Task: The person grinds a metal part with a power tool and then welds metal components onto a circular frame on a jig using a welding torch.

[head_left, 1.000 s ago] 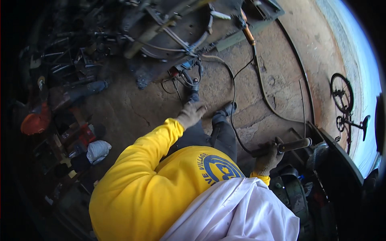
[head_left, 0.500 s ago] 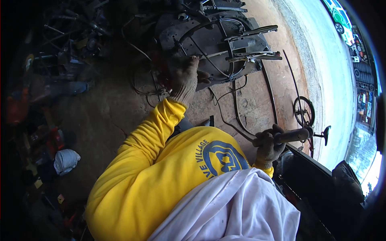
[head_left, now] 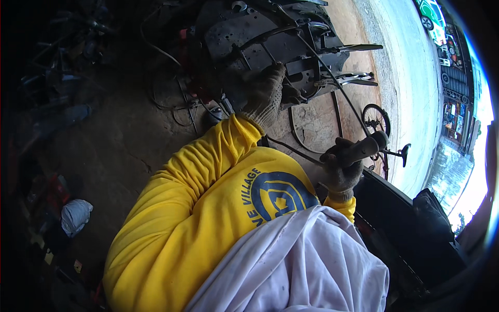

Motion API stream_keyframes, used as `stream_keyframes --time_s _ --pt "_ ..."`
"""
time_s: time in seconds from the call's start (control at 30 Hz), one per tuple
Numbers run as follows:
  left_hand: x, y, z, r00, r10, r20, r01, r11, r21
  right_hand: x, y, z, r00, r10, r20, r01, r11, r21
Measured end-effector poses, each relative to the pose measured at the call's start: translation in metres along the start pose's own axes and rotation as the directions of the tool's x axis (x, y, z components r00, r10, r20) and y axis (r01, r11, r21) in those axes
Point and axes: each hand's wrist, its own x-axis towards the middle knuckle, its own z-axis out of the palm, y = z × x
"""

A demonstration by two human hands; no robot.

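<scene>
My right hand (head_left: 342, 169), in a dark knitted glove, is closed round the dark cylindrical handle of a welding electrode holder (head_left: 366, 147). A long thin welding rod (head_left: 337, 86) slants up and left from it over the metalwork, and a cable (head_left: 291, 147) trails from its lower end. My left hand (head_left: 267, 96), in a grey-brown knitted glove, is raised beside the near edge of a dark metal frame (head_left: 306, 49). Its fingers are curled; what they hold is lost in shadow. Curved bars and flat plates make up the frame.
Cables (head_left: 174, 106) lie on the floor left of the frame. A small-wheeled cycle (head_left: 377, 120) stands at the right, near a dark box-like edge (head_left: 400, 213). Scrap parts crowd the dark left side, with a white bundle (head_left: 76, 216). Vehicles (head_left: 431, 21) stand outside.
The rod in my right hand has swung left, its tip now over the frame. My left hand has shifted right. The whole view has turned slightly.
</scene>
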Motion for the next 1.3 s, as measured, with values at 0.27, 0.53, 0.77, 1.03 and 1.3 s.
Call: stream_keyframes --time_s 0.27,0.53,0.77,1.03,1.3 --pt "0.031 -0.048 -0.038 0.897 0.405 0.179 -0.434 0.724 0.536 0.022 0.013 -0.006 0.983 -0.134 0.128 0.18 0.855 -0.486" --pt "0.023 -0.051 -0.039 0.896 0.375 0.236 -0.424 0.571 0.702 0.032 0.001 0.015 0.99 0.134 0.032 -0.11 0.912 -0.395" --pt "0.009 -0.028 -0.024 0.98 0.193 0.056 -0.181 0.725 0.664 0.043 -0.003 0.015 0.865 -0.303 0.399 0.496 0.401 -0.77" --pt "0.018 -0.043 -0.03 0.966 0.242 0.093 -0.255 0.821 0.511 0.051 -0.019 0.031 0.812 -0.405 0.42 0.56 0.341 -0.755" --pt "0.009 -0.041 -0.022 0.737 0.144 0.66 0.662 -0.351 -0.662 0.044 -0.012 0.033 0.901 -0.357 0.247 0.433 0.699 -0.569"
